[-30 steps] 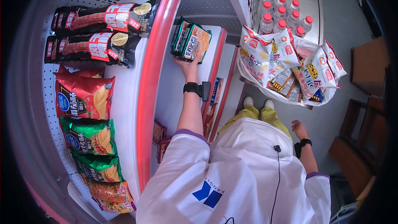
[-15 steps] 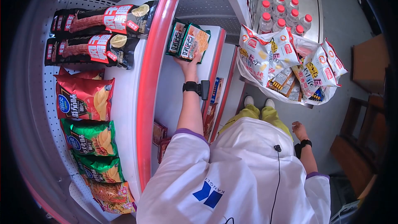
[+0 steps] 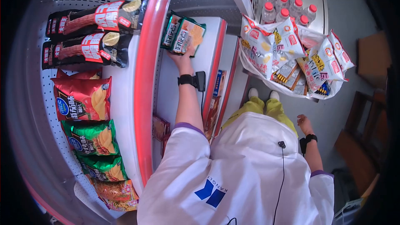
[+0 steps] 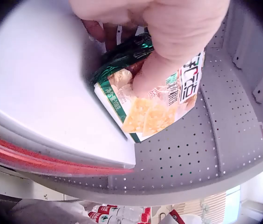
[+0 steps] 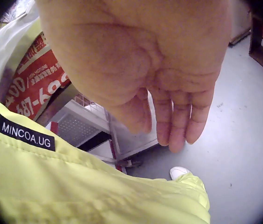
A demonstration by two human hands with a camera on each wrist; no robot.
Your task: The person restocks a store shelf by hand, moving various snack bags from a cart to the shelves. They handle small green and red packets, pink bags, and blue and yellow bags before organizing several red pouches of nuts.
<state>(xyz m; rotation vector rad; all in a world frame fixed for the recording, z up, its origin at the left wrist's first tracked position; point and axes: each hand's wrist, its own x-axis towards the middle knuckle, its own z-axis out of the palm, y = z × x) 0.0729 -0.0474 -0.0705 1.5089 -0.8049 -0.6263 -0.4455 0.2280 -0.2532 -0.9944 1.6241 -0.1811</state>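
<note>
On the middle shelf, the left hand (image 3: 183,59) grips a green-edged biscuit pack (image 3: 194,33), its thumb across the printed front. A second green pack (image 3: 170,31) stands against it on the side toward the upper shelf. In the left wrist view the thumb of the left hand (image 4: 168,32) presses the front of the biscuit pack (image 4: 150,112), whose lower edge is at the white shelf (image 4: 43,88). The right hand (image 3: 305,124) hangs beside the body with nothing in it; the right wrist view shows the right hand (image 5: 145,70) with its fingers relaxed, pointing down.
Black sausage packs (image 3: 89,52), a red chip bag (image 3: 83,98) and green chip bags (image 3: 93,137) line the upper shelf (image 3: 121,112). A white bag (image 3: 266,84) of snack packs stands at the right, before a metal cart (image 3: 318,0) with red-capped bottles (image 3: 268,13). Small boxes (image 3: 160,127) lie lower down.
The two green packs turned from standing edge-on to facing the head camera, and have shifted slightly up and left in the view with the left hand. The right hand still hangs down.
</note>
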